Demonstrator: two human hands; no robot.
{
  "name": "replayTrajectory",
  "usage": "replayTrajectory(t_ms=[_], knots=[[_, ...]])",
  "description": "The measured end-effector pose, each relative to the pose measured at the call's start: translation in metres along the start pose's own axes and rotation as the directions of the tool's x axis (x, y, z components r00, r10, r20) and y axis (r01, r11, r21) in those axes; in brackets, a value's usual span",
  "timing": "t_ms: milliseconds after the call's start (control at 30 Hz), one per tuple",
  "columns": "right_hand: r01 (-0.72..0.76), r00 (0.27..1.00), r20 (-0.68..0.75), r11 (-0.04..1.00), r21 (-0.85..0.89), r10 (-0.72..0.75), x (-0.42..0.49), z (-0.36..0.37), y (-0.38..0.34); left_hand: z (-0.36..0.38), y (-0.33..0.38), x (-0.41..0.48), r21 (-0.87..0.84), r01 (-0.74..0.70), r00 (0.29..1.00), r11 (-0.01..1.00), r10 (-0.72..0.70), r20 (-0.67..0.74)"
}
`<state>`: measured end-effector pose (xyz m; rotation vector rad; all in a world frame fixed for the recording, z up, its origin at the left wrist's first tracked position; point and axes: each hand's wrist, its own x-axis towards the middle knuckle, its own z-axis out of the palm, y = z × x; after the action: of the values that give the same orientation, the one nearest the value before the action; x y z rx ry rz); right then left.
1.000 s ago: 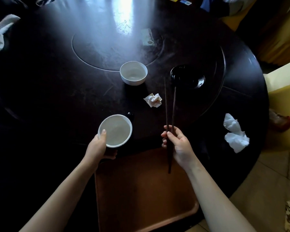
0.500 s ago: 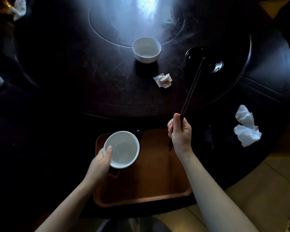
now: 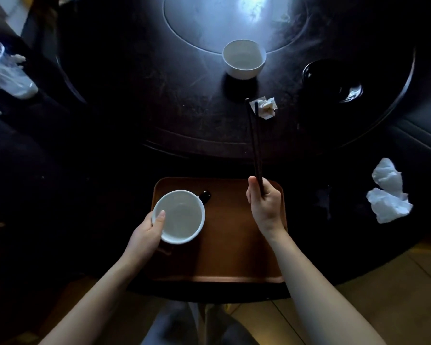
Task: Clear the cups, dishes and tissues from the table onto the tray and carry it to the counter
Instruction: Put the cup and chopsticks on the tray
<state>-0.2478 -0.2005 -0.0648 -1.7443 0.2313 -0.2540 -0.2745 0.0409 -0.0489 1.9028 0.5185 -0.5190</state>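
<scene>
A brown tray (image 3: 234, 247) lies at the near edge of the dark round table (image 3: 125, 100). My left hand (image 3: 144, 235) grips a cup (image 3: 179, 216), white inside with a dark handle, over the tray's left part, thumb on its rim. My right hand (image 3: 265, 205) holds a pair of dark chopsticks (image 3: 254, 143) above the tray's right side, tips pointing away. A white bowl (image 3: 243, 58), a crumpled tissue (image 3: 265, 107) and a black dish (image 3: 332, 82) sit farther out. Two larger crumpled tissues (image 3: 387, 192) lie on the right.
A clear plastic cup (image 3: 3, 70) lies tipped at the far left near some white scraps. The table has a raised round centre (image 3: 234, 21). Tiled floor (image 3: 388, 290) shows at the lower right, and my legs show below the table edge.
My left hand has carried the cup from the table to over the tray's left part. My right hand has drawn back over the tray, and the chopsticks swung right, then back upright.
</scene>
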Motion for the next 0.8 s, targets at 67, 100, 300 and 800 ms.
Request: replayTrajectory(t_ms=[67, 100, 300, 800], knots=[[0.028, 0.999, -0.019, 0.999, 0.023, -0.028, 0.005, -0.002, -0.005, -0.001, 0.003, 0.0, 0.012, -0.015, 1.0, 1.0, 0.015, 0.004], [0.04, 0.999, -0.025, 0.999, 0.033, -0.039, 0.008, -0.002, -0.007, -0.001, 0.005, 0.0, 0.015, -0.019, 1.0, 1.0, 0.019, 0.002], [0.13, 0.99, 0.08, 0.968, -0.215, -0.115, 0.012, 0.004, 0.006, -0.01, 0.009, 0.003, 0.161, -0.002, 1.0, 0.987, -0.003, 0.027], [0.238, 0.945, 0.262, 0.96, -0.148, -0.194, 0.001, 0.032, -0.008, 0.033, 0.115, -0.027, -0.322, -0.497, 0.8, 0.806, 0.569, 0.188]])
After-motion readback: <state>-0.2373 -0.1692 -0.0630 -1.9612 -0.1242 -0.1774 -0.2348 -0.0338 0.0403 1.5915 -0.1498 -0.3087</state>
